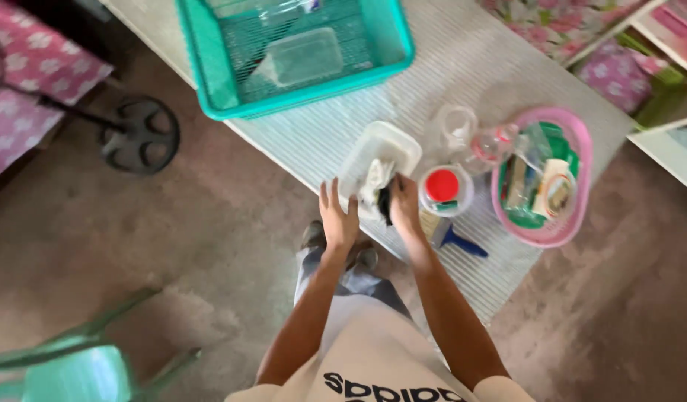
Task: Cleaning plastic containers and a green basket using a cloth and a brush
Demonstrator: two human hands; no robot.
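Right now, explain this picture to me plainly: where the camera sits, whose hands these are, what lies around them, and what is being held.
There is one picture, taken by a camera worn on a person's head and looking straight down, so you see that person's own arms, lap and feet. No machine is involved, just two bare hands. The left hand rests open against the edge of a clear plastic container. The right hand grips a bunched white and dark cloth at that container. All this sits on a pale striped mat. Beside the hands stand a small tub with a red lid, a blue-handled brush, clear jars, and a pink basin full of small items. Above is a teal basket.
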